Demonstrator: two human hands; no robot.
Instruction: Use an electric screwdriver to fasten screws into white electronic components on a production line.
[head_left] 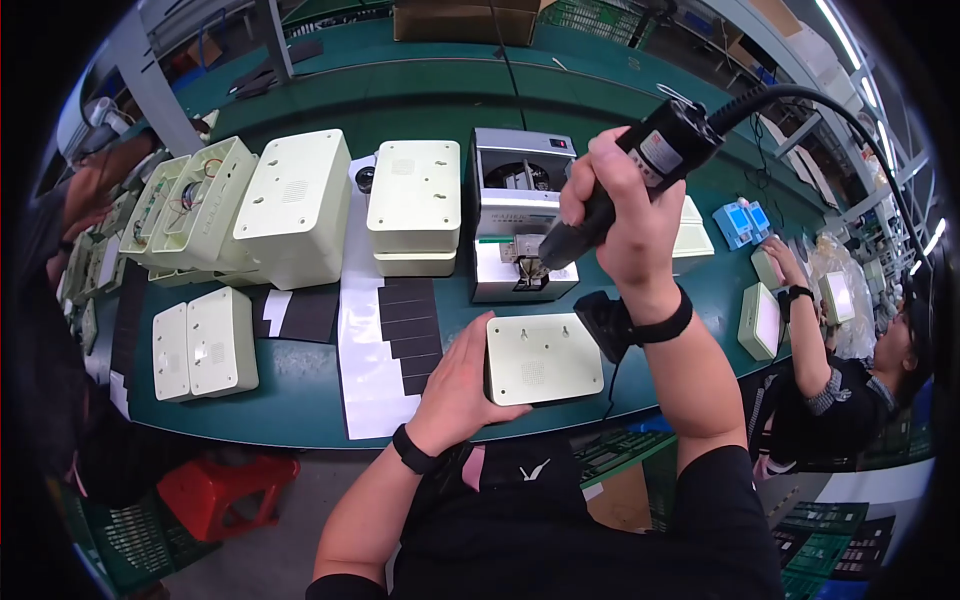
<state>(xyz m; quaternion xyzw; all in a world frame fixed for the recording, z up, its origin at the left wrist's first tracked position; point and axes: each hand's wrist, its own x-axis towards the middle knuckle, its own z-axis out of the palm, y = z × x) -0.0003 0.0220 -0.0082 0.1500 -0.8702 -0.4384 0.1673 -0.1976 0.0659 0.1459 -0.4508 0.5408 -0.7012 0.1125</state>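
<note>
My right hand (640, 215) is wrapped round a black electric screwdriver (665, 150), held at a slant with its cable at the top. The screwdriver's tip points down at the front of a screw feeder (520, 215), a grey and white box; whether it touches a screw cannot be made out. My left hand (460, 385) grips the left side of a cream plastic housing (545, 360), thumb along its near edge. The housing lies flat at the table's front edge, showing screw holes at its corners, keyhole slots and a speaker grille.
Stacked cream housings (415, 190) and a taller stack (295, 200) stand left of the feeder. Open housings (190, 205) with wires sit farther left. Black foam strips (408, 330) lie on white paper (365, 385). A co-worker's hand (785, 262) is at the right, near blue devices (741, 222).
</note>
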